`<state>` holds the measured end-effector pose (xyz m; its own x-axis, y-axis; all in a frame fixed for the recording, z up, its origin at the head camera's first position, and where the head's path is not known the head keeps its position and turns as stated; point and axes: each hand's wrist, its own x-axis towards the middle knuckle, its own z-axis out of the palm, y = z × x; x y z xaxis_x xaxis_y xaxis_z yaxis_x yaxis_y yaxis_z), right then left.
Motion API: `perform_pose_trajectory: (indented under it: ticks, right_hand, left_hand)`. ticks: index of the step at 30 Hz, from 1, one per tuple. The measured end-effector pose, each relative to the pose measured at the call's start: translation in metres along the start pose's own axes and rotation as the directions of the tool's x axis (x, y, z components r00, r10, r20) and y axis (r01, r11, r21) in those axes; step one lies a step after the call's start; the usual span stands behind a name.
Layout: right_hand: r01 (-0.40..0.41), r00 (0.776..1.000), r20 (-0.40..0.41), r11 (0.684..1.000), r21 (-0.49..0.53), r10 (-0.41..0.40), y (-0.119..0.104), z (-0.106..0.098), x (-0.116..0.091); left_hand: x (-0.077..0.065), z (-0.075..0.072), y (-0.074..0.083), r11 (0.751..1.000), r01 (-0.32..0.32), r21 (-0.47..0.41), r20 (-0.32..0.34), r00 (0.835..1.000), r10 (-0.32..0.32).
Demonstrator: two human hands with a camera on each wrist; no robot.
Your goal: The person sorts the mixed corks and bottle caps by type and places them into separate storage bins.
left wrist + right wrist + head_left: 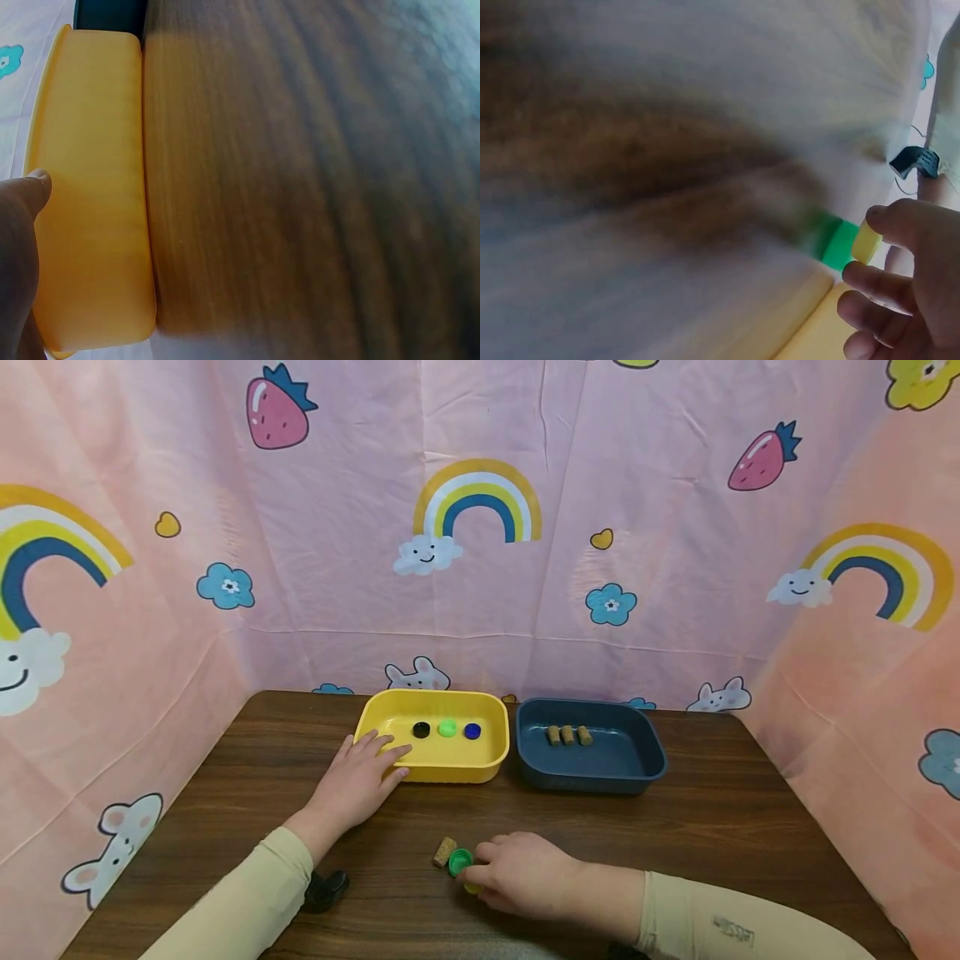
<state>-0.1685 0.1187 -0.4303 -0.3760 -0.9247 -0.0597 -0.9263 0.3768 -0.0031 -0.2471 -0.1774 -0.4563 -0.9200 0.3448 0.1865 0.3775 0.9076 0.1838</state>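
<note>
Spread, loosely straight fingers are seen on the left hand [358,785], which is rested at the left end of the yellow bin [450,773], just left of the centre of the head view; its thumb is laid against the front of the bin near the rim, as is also shown at the left edge of the left wrist view. By the right hand [528,875], at lower centre of the head view, a yellow cap [472,888] is pinched between thumb and index finger, low over the table [697,827]; the pinch is shown more plainly at lower right of the right wrist view. Close to those fingertips, on their upper left, a green cap [461,861] is seen, and beside it a cork [445,852]; whether the two caps are touching cannot be told. Inside the yellow bin, a black cap [422,730], a light green cap [447,727] and a blue cap [472,732] are set in a row from left to right. Three corks [567,735] are lined up inside the blue bin [585,782], right of centre. Across the upper frame, a printed cloth [480,602] is hung.
</note>
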Motion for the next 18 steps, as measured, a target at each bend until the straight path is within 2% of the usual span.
perform_pose_trajectory:
  ticks: [5, 12, 18]
  right_hand:
    - [-0.041, 0.999, -0.023, 0.999, -0.001, 0.041, 0.005, -0.008, 0.0]
    - [-0.056, 0.991, -0.121, 0.998, 0.012, 0.057, 0.017, -0.017, 0.001]
    - [-0.105, 0.98, -0.164, 0.993, 0.045, 0.111, 0.027, -0.024, 0.002]
  left_hand:
    - [0.0, 0.0, 0.0, 1.0, -0.003, 0.003, -0.006, 1.0, 0.003]
    - [0.0, 0.002, -0.001, 1.0, -0.011, 0.016, -0.019, 1.0, 0.012]
    - [0.0, 0.003, -0.001, 1.0, -0.013, 0.011, -0.017, 1.0, 0.013]
